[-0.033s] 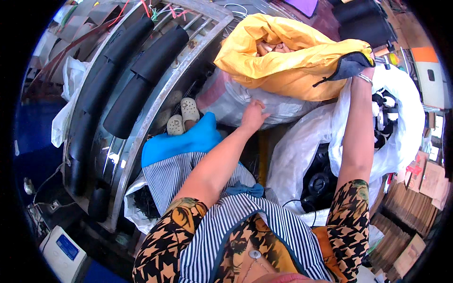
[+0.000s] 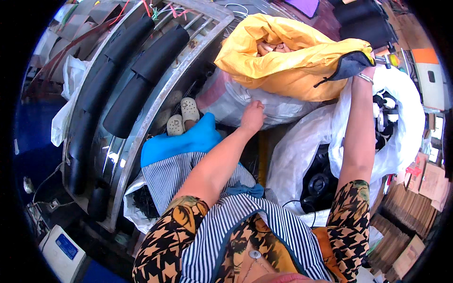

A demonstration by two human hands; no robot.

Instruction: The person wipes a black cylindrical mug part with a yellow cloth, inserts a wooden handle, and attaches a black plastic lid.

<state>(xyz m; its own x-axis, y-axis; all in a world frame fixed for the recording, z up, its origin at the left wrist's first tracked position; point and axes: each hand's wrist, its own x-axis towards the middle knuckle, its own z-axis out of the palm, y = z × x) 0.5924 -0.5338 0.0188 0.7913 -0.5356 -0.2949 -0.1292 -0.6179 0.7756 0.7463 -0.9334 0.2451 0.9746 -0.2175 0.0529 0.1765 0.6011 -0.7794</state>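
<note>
My left hand (image 2: 253, 116) hangs over a clear-white plastic sack (image 2: 278, 107), its fingers curled in; whatever they may hold is hidden. My right hand (image 2: 368, 73), with a bracelet at the wrist, reaches to the right end of a yellow cloth sack (image 2: 264, 70). The sack's dark blue flap (image 2: 350, 66) covers most of that hand, so its fingers do not show. Several tan, rounded pieces (image 2: 273, 48) lie inside the sack's open mouth. Just past the right hand is a small dark and silvery object (image 2: 384, 61); I cannot tell whether the hand touches it.
White plastic bags (image 2: 295, 151) with black parts (image 2: 318, 183) stand below my right arm. On the left, a metal rack (image 2: 163, 89) carries long black tubes (image 2: 127, 106). Folded cardboard (image 2: 410, 207) is stacked at the right. Pale clogs (image 2: 189, 111) are near the rack.
My left hand's thumb, held out before, is drawn in, and its fingers have curled. My right hand and the yellow sack stay about where they were.
</note>
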